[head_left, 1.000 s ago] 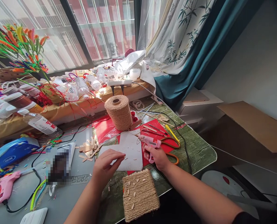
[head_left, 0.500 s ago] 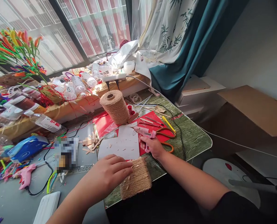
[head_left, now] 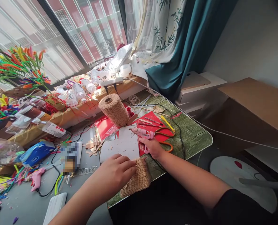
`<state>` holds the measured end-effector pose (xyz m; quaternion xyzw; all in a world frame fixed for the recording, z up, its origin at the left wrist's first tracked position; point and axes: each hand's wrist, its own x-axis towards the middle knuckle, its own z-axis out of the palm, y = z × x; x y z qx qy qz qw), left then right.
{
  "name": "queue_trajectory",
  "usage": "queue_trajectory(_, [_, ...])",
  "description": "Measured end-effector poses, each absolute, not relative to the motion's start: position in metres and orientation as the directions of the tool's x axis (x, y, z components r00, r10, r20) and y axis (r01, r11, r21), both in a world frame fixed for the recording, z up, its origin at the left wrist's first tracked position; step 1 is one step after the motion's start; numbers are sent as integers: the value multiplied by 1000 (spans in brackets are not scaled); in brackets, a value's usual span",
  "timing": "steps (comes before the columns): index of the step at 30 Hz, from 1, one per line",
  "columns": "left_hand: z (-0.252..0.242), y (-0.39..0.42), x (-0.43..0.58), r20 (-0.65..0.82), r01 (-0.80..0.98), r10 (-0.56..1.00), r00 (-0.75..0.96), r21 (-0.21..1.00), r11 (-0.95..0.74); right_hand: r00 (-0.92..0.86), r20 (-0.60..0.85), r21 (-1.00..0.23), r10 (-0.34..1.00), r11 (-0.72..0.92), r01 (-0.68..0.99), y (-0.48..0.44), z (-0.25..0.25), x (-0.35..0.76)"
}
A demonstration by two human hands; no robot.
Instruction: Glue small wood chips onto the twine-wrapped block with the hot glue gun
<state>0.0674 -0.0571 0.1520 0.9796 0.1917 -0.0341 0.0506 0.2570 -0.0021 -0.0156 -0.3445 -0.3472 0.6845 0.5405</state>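
Observation:
My right hand (head_left: 151, 147) is closed round the handle of a pink glue gun (head_left: 144, 133), whose nozzle points left over a white sheet (head_left: 120, 148). A block wrapped in twine (head_left: 140, 178) lies at the table's front edge, with small wood-coloured scraps on its top. Across its upper left part rests my left hand (head_left: 117, 172), fingers stretched out and slightly bent; the thumb is hidden. Behind the glue gun stands a large spool of twine (head_left: 114, 111). Orange-handled scissors (head_left: 167, 146) lie just right of my right hand.
A red sheet (head_left: 157, 120) carries thin tools, and a yellow pen-like tool (head_left: 167, 122) lies beside it. Wooden strips (head_left: 93, 145) lie left of the white sheet. Farther left are a second pink glue gun (head_left: 37, 179) and a blue tape dispenser (head_left: 37, 153). Bottles (head_left: 54, 128) crowd the sill.
The view has shifted a little. My left hand has moved slightly over the block, its fingers a bit more bent, covering some scraps. My right hand keeps holding the glue gun.

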Motion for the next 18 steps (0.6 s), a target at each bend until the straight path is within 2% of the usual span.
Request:
queue_trajectory(6, [149, -56, 67, -98, 416, 406, 909, 124, -901, -172, -83, -830, 982, -164, -534, -2, -17, 256])
queue_trajectory(14, [145, -62, 59, -70, 403, 397, 915, 92, -911, -177, -103, -839, 979, -181, -514, -2, -15, 256])
queue_trajectory(18, [141, -65, 53, -38, 416, 415, 909, 137, -899, -175, -124, -838, 977, -197, -509, -3, -12, 256])
